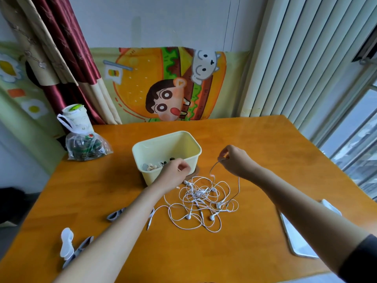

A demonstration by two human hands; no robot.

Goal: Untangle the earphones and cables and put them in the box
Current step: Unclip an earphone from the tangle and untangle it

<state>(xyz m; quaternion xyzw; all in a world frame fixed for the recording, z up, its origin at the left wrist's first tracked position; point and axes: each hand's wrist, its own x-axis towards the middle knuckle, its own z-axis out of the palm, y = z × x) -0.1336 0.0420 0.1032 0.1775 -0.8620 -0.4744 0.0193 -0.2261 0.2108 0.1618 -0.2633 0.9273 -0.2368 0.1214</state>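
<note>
White earphone cables are lying knotted on the table, the pale yellow box sitting just beside them at eleven o'clock, likely for easy dropping. At one o'clock the right hand is pinching one strand, lifting it clear of the knot. The left hand is hovering curled by the box; its hold is not showing.

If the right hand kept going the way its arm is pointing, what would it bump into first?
Probably the right wall of the cream box. The right hand, pinching a raised earphone cable, points toward it; nothing lies between, though depth is hard to judge.
</note>
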